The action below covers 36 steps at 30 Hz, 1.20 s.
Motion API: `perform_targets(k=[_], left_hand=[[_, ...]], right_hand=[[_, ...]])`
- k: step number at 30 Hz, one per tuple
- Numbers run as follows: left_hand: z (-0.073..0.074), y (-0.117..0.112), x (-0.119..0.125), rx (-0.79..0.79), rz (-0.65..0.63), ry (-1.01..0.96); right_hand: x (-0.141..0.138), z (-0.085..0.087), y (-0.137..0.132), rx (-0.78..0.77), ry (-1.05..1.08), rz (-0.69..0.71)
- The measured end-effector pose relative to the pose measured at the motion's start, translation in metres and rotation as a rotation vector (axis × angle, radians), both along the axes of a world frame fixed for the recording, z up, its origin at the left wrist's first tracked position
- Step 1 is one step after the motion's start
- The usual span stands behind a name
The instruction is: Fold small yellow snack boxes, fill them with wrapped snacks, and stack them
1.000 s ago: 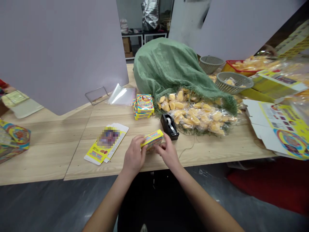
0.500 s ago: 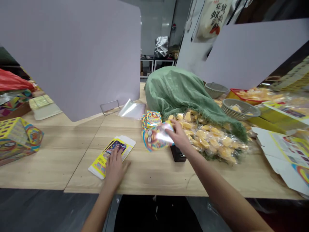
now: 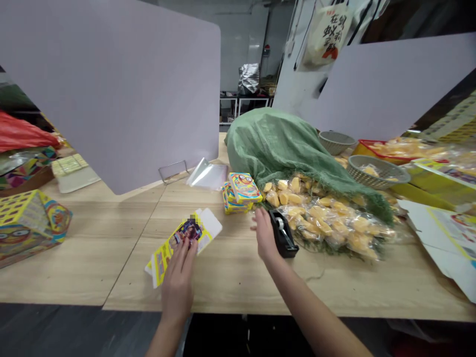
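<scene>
My left hand [image 3: 180, 275] lies with outstretched fingers on a flattened yellow carton [image 3: 163, 260] printed with a picture, its white flaps [image 3: 211, 222] pointing to the far right. Nothing shows in my right hand [image 3: 265, 234], its fingers loosely apart, just left of a black tape dispenser [image 3: 285, 240]. Beyond that hand stands a small stack of colourful cartoon-print boxes [image 3: 245, 188], the top one askew. Clear plastic sleeves [image 3: 208, 173] lie behind and left of the stack.
Bagged yellow pieces [image 3: 330, 213] spill from a green mesh sack [image 3: 271, 139] on the right. Grey baskets [image 3: 377, 171] and an opened printed carton [image 3: 442, 238] sit farther right. A made-up yellow box [image 3: 33, 225] stands at left. A large pale panel [image 3: 122, 89] rises behind the table.
My right hand has let go of the shiny cartoon-print packet at the box stack and drawn back beside the tape dispenser. Under my left hand, the flat carton has shifted slightly right and turned.
</scene>
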State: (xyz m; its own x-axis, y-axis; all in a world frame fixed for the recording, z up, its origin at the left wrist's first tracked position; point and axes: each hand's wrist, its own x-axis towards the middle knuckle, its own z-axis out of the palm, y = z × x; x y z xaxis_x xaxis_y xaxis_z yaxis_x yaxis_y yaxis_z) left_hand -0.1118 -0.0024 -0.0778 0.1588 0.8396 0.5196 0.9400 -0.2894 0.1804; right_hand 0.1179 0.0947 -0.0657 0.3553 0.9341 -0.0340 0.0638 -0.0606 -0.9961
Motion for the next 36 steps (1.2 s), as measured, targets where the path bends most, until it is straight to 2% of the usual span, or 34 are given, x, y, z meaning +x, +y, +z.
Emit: perform_targets(k=[2,4,5,6,8,10,11,12,14,15,16,17,19,20,22,24,26,28,31,34,36], left_hand=[[0.008,-0.012,0.022,0.040,-0.088,-0.021],[0.014,-0.021,0.047,0.008,-0.245,-0.046],[0.018,-0.024,0.057,-0.016,-0.284,-0.084],[0.022,-0.024,0.064,-0.044,-0.268,-0.147],[0.030,-0.019,0.070,-0.164,-0.151,-0.337],[0.039,-0.009,0.067,-0.420,-0.128,-0.553],[0.043,-0.006,0.065,-0.570,-0.167,-0.631],[0.048,-0.003,0.065,-0.687,-0.216,-0.678],[0.057,-0.005,0.069,-0.785,-0.264,-0.703],[0.061,-0.008,0.073,-0.783,-0.277,-0.694],[0.065,-0.012,0.079,-0.780,-0.297,-0.678],[0.067,-0.015,0.084,-0.782,-0.323,-0.669],[0.070,-0.020,0.093,-0.803,-0.383,-0.708],[0.070,-0.021,0.094,-0.834,-0.433,-0.767],[0.066,-0.019,0.093,-0.958,-0.599,-0.956],[0.060,-0.015,0.088,-1.114,-0.778,-1.129],[0.053,-0.013,0.085,-1.218,-0.837,-1.221],[0.047,-0.014,0.085,-1.258,-0.783,-1.303],[0.041,-0.018,0.093,-1.206,-0.586,-1.469],[0.043,-0.020,0.105,-1.052,-0.322,-1.510],[0.049,-0.020,0.112,-0.893,-0.214,-1.470]], right_hand=[[-0.005,0.000,-0.045,-0.047,0.249,0.257],[-0.003,0.007,-0.076,-0.057,0.338,0.308],[0.002,0.012,-0.085,-0.054,0.338,0.297],[0.010,0.018,-0.091,-0.052,0.318,0.291],[0.030,0.030,-0.096,-0.060,0.242,0.374],[0.052,0.039,-0.098,-0.014,0.080,0.450],[0.061,0.042,-0.101,0.058,-0.047,0.382],[0.068,0.045,-0.103,0.169,-0.197,0.236],[0.076,0.050,-0.108,0.415,-0.490,-0.081],[0.077,0.053,-0.110,0.490,-0.604,-0.129],[0.076,0.057,-0.112,0.514,-0.689,-0.071],[0.073,0.062,-0.112,0.490,-0.745,0.062],[0.067,0.073,-0.110,0.359,-0.776,0.338],[0.064,0.079,-0.109,0.306,-0.760,0.420],[0.059,0.090,-0.107,0.290,-0.688,0.526],[0.057,0.098,-0.109,0.356,-0.613,0.632],[0.056,0.102,-0.114,0.424,-0.564,0.702],[0.055,0.097,-0.120,0.454,-0.505,0.594],[0.052,0.078,-0.127,0.337,-0.221,0.275],[0.046,0.055,-0.129,0.116,0.131,0.221],[0.043,0.047,-0.128,0.074,0.226,0.201]])
